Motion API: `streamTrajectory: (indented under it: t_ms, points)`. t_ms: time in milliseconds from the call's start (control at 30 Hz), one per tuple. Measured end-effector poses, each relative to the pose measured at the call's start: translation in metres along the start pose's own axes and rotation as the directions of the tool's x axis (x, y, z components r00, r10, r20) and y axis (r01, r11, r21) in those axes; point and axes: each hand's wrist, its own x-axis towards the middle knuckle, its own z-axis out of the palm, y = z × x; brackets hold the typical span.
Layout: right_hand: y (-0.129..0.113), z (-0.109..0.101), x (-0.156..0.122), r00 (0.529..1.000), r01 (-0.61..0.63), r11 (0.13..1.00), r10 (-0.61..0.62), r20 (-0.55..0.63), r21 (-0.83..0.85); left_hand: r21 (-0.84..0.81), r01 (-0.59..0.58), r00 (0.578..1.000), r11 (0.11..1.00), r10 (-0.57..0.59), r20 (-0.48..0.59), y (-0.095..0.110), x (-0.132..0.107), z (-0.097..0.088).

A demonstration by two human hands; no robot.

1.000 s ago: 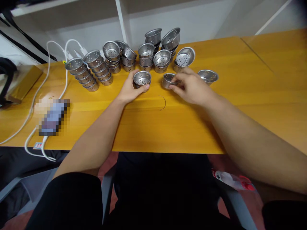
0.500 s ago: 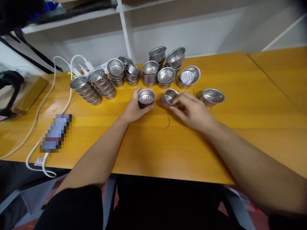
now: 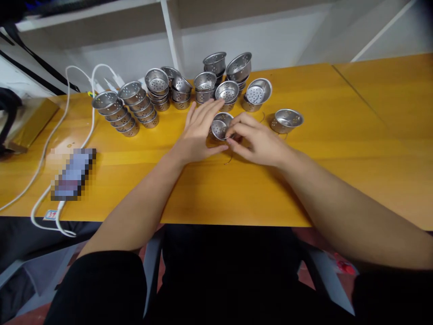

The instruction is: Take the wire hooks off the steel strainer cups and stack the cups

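Between my hands stands a small perforated metal cup (image 3: 220, 127), its mouth facing up. My right hand (image 3: 259, 141) pinches at the near right of its rim with thumb and fingertips. My left hand (image 3: 198, 135) is on the cup's other side, fingers stretched out and thumb pointing toward the rim; whether it touches the cup I cannot tell. A thin curved wire (image 3: 231, 159) lies on the table just below the fingertips. To the right of my right hand sits another perforated cup (image 3: 287, 121), slightly tilted.
Stacks of perforated cups (image 3: 118, 115) line the back of the wooden table (image 3: 237, 194), more of them (image 3: 227, 92) just behind my hands. A phone (image 3: 74, 174) with a white cable (image 3: 42, 158) lies at left. A white shelf (image 3: 270, 40) rises behind.
My left hand has opened out from around a cup stack, which no longer shows. My right hand and the cup at its fingers have come closer to my left hand. The view has shifted.
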Motion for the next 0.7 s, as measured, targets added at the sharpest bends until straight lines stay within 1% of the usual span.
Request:
streamTrajectory:
  t_ms: [100, 167, 233, 333, 500, 700]
  points:
    - [-0.007, 0.002, 0.002, 0.999, 0.011, 1.000, -0.012, 0.043, 0.009, -0.033, 0.063, 0.998, 0.997, -0.062, 0.016, 0.003, 0.002, 0.011]
    - [-0.008, 0.003, 0.002, 1.000, 0.001, 1.000, -0.002, 0.030, 0.019, -0.088, 0.112, 0.993, 0.990, -0.114, -0.013, 0.002, 0.003, 0.016]
    - [-0.008, 0.002, 0.003, 0.999, -0.031, 0.999, 0.031, 0.008, 0.034, -0.144, 0.127, 0.990, 0.981, -0.135, -0.049, 0.000, 0.003, 0.018]
    - [-0.004, 0.000, 0.003, 0.997, -0.074, 0.996, 0.073, 0.012, 0.054, -0.195, 0.121, 0.987, 0.973, -0.138, -0.076, -0.003, 0.003, 0.018]
    - [0.003, 0.000, 0.004, 0.999, -0.043, 0.996, 0.044, -0.014, 0.074, -0.208, 0.121, 0.988, 0.971, -0.138, -0.067, -0.010, 0.003, 0.018]
    - [0.013, 0.001, 0.006, 0.999, 0.010, 0.998, -0.007, -0.045, 0.060, -0.174, 0.080, 0.996, 0.982, -0.086, -0.027, -0.018, 0.005, 0.021]
